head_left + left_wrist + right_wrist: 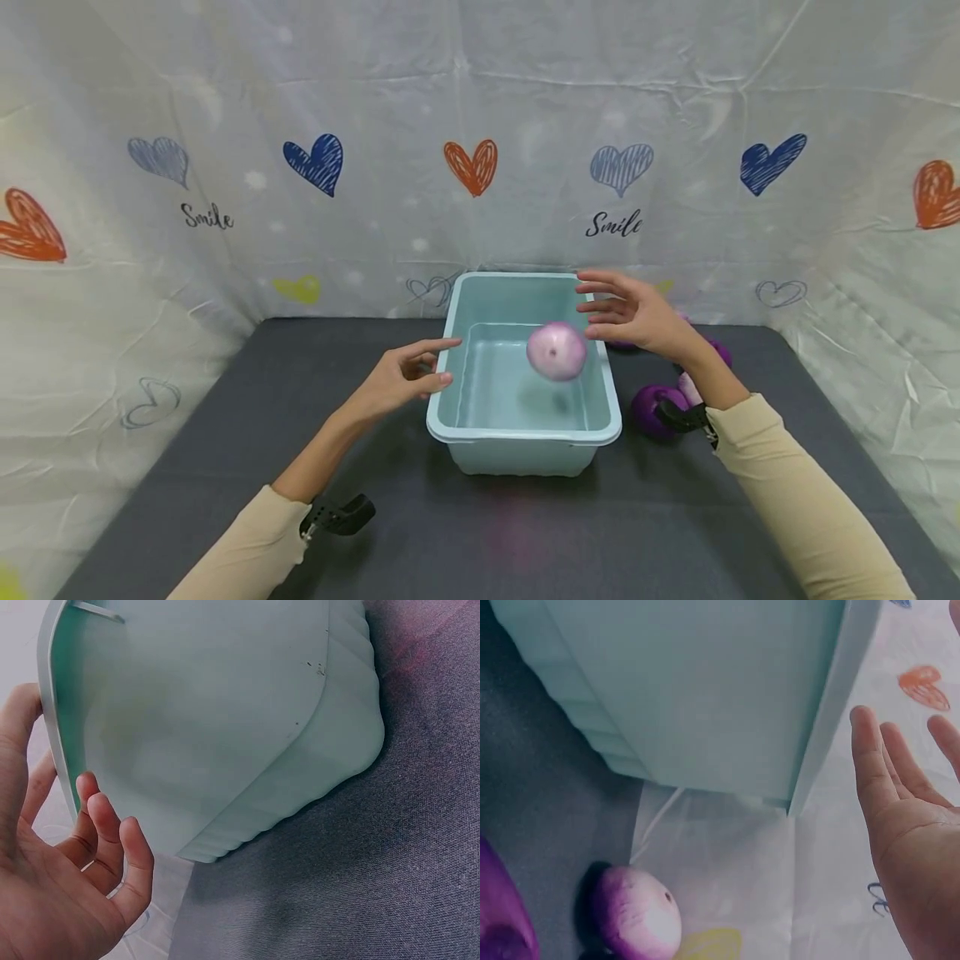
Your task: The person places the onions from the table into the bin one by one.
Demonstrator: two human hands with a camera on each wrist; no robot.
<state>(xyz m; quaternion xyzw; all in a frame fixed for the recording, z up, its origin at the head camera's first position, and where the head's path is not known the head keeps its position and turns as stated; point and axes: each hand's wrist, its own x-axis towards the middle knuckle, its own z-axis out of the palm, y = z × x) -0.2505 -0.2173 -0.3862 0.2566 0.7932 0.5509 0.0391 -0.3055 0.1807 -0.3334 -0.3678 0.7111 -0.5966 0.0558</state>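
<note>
A pale teal plastic tub [525, 436] stands on the dark table. Above its floor is a blurred, round, pink-and-white turnip-like vegetable [557, 352], with a shadow beneath it and no fingers around it. My right hand [633, 312] hovers over the tub's right rim, fingers spread and loosely bent, holding nothing. At the left rim is my left hand [397, 377], its index finger and thumb reaching to the edge. The left wrist view shows that left hand [75, 877] beside the tub's outer wall [202, 712], the other fingers loosely bent.
Right of the tub lie several purple round vegetables, one dark purple [651, 410], partly hidden by the right wrist and strap. A purple-and-white one [639, 911] shows in the right wrist view. Behind the table [247, 433] hangs a white cloth [375, 233] printed with hearts.
</note>
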